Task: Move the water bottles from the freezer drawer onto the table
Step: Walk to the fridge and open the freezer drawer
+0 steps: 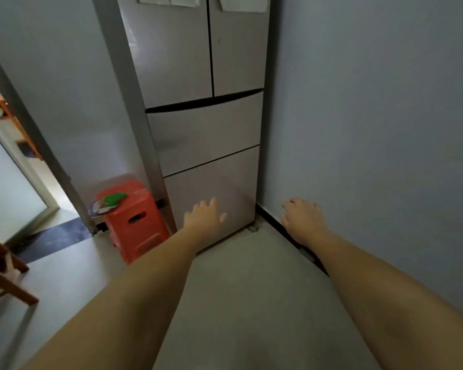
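Observation:
A tall silver fridge stands ahead in the corner, with two upper doors and two closed drawers below. The lower freezer drawer is shut, so no water bottles show. My left hand reaches out in front of that lower drawer, fingers spread and holding nothing. My right hand is stretched out to the right of the fridge, near the wall's dark skirting, fingers apart and empty.
A red plastic stool with a green-and-white item on top stands left of the fridge. A grey wall runs close along the right. A wooden chair leg shows at far left, beside a doorway.

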`<act>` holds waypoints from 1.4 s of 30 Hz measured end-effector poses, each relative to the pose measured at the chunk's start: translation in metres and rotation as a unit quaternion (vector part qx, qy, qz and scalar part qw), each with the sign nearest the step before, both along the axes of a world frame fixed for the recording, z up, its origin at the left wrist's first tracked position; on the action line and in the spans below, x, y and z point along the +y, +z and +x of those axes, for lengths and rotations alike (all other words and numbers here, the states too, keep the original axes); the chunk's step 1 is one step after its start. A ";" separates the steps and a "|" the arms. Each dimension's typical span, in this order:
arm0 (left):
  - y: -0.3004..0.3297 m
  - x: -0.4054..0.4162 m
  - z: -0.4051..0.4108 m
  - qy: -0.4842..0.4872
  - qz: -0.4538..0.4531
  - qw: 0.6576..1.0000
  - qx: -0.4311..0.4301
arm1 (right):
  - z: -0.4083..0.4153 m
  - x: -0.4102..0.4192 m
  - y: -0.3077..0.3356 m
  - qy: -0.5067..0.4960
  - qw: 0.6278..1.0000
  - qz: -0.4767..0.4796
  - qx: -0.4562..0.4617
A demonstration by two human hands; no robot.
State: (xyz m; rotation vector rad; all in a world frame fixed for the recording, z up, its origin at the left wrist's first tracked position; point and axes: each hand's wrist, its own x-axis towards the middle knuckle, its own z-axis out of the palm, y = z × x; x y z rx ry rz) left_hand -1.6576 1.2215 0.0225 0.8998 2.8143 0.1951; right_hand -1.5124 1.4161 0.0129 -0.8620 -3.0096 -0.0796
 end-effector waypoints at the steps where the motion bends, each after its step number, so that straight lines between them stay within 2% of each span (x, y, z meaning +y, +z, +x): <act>1: -0.002 0.009 -0.011 -0.004 -0.002 1.000 0.002 | -0.012 0.009 -0.001 0.000 1.000 0.001 -0.004; 9: -0.007 0.098 -0.152 0.038 -0.004 0.999 0.014 | -0.159 0.115 0.007 0.058 0.998 0.029 0.005; 14: 0.011 0.147 -0.224 0.082 0.042 0.995 0.028 | -0.257 0.182 0.030 0.069 0.997 0.024 0.013; 19: 0.004 0.150 -0.283 0.147 0.023 0.989 0.014 | -0.351 0.185 0.025 0.164 0.986 0.005 -0.012; 25: 0.006 0.138 -0.378 0.249 0.054 0.967 0.020 | -0.456 0.175 0.032 0.244 0.970 -0.010 0.018; 28: 0.021 0.144 -0.423 0.328 0.111 0.937 0.042 | -0.511 0.170 0.041 0.267 0.962 -0.013 0.056; 31: 0.029 0.140 -0.464 0.411 0.233 0.881 0.021 | -0.560 0.162 0.054 0.290 0.953 -0.019 0.083; 36: 0.031 0.117 -0.521 0.407 0.444 0.798 -0.034 | -0.620 0.146 0.057 0.309 0.948 -0.035 0.070; 38: 0.031 0.110 -0.524 0.392 0.466 0.791 -0.048 | -0.627 0.143 0.049 0.302 0.951 -0.041 0.053; 42: 0.037 0.103 -0.524 0.357 0.451 0.816 -0.051 | -0.632 0.142 0.046 0.294 0.952 -0.052 0.066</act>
